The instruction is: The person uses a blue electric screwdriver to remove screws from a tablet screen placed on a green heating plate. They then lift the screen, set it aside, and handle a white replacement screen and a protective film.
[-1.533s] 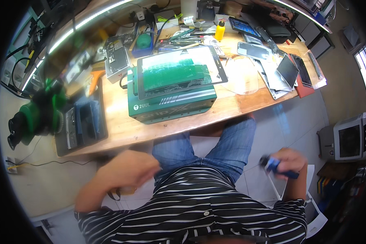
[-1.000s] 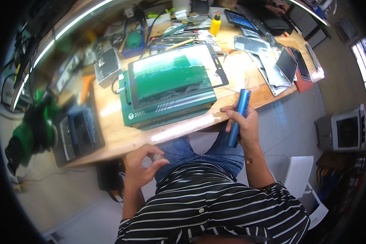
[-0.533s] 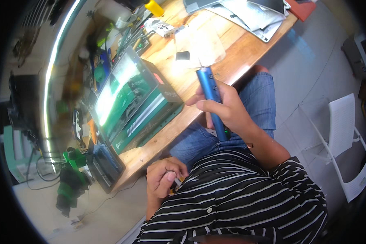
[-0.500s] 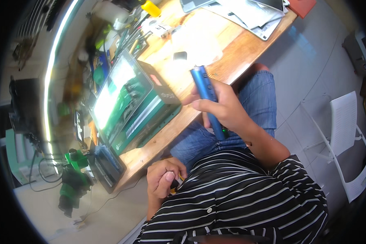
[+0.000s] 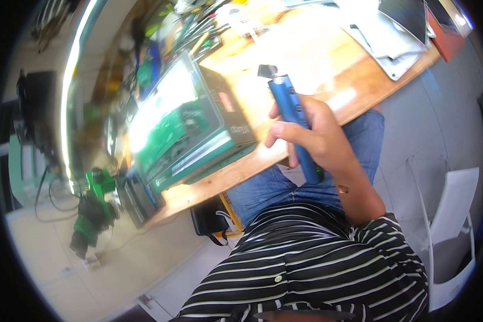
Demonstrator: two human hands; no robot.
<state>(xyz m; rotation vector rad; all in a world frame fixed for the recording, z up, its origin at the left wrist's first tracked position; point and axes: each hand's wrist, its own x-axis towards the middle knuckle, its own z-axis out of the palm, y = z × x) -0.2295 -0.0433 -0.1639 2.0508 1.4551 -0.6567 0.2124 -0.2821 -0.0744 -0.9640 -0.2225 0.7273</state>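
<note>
My right hand [image 5: 316, 126] is closed around a slim blue tube-shaped tool [image 5: 292, 104] with small buttons along its side, perhaps an electric screwdriver. A little green light glows near its lower end. The tool tilts upward over the table's front edge, and its metal-looking tip appears beside a small dark flat piece [image 5: 265, 71] on the tabletop. Left of this hand stands a big green and black printed box [image 5: 193, 123] with a glossy front. My left hand is out of the picture.
The wooden table [image 5: 354, 99] carries papers and flat device panels [image 5: 383, 45] at the far right and cluttered tools [image 5: 204, 32] at the far left. A green and black device [image 5: 94, 214] is at left. A white folding chair [image 5: 453, 198] stands at right.
My left hand, formerly closed low by the shirt, has left the picture. The view has shifted, so the table and box appear farther right. My right hand keeps hold of the blue tool.
</note>
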